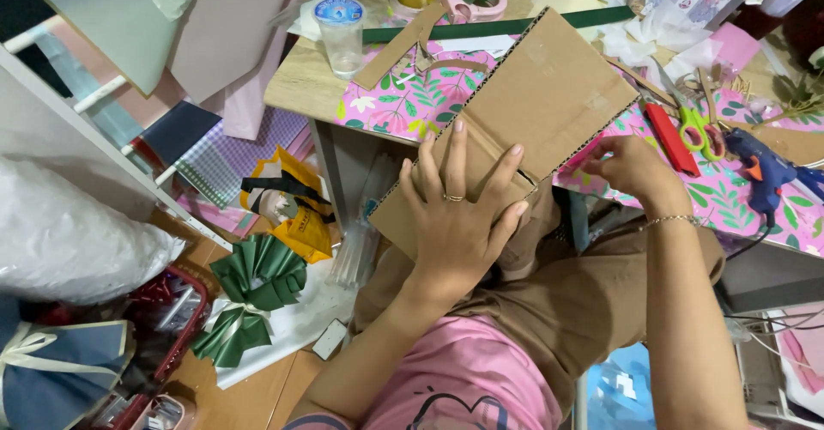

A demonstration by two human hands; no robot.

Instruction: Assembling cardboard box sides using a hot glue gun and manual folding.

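**Head view: cardboard sheet held at the surface edge**

Cardboard sheet leans tilted over the lap, top edge against the surface. Left hand lies flat on its lower half, fingers spread, grip wide. Right hand just beside the sheet's right edge; grip cannot be told. Green scissors and blue glue gun beyond it.

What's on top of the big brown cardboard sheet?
The left hand lies flat on the folded brown cardboard sheet, fingers spread. The right hand touches its edge. What lies beneath stays covered.
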